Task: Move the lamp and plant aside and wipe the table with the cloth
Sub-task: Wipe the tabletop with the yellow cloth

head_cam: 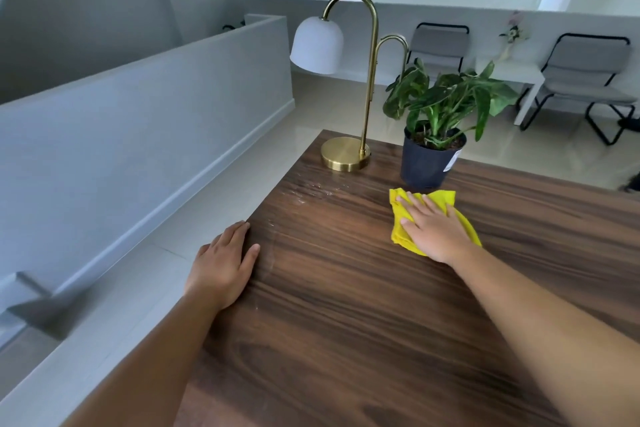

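The right hand (437, 228) lies flat, fingers spread, pressing the yellow cloth (401, 234) onto the wooden surface (346, 305), just before the potted plant (434, 135). The lamp (344, 158) stands at the far left corner beside the plant. The left hand (223, 265) rests open on the left edge.

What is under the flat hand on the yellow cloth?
Under the right hand lies the crumpled yellow cloth, pressed on the dark wooden table. The cloth's middle is hidden.
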Available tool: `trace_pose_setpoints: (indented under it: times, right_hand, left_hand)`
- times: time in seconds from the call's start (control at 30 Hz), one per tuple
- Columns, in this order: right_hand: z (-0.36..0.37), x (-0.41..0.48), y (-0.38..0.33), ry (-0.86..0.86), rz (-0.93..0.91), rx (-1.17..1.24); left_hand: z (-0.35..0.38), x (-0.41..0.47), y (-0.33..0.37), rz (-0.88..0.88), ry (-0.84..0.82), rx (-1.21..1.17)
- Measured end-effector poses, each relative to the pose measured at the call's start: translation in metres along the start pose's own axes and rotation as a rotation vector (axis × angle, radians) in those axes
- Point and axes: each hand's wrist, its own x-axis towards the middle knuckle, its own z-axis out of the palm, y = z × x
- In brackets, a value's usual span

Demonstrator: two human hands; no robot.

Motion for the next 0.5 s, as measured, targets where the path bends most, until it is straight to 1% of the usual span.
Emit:
trace_pose_setpoints:
  times: [0.1, 0.2, 0.27, 0.33, 0.43, 0.5]
  right_hand:
    - [0.004, 0.022, -0.048, -0.002, -0.046, 0.010]
    - [0.006, 0.045, -0.088, -0.009, -0.034, 0.020]
    - [0.005, 0.051, -0.102, 0.003, -0.017, 0.023]
    - [0.009, 0.074, -0.139, -0.005, -0.048, 0.028]
    - [0.009, 0.083, -0.159, 0.022, -0.030, 0.028]
    - [0.011, 0.101, -0.182, 0.018, -0.058, 0.043]
  left_hand:
    - [0.000, 0.001, 0.001, 0.000, -0.001, 0.003]
    - [0.001, 0.000, 0.000, 0.005, 0.009, -0.003]
    - [0.001, 0.001, 0.009, 0.031, -0.002, 0.003]
    - [0.002, 0.003, -0.005, -0.002, 0.021, 0.001]
    - [0.003, 0.000, 0.005, 0.043, 0.019, -0.005]
    - [0.003, 0.003, -0.001, 0.040, 0.020, -0.021]
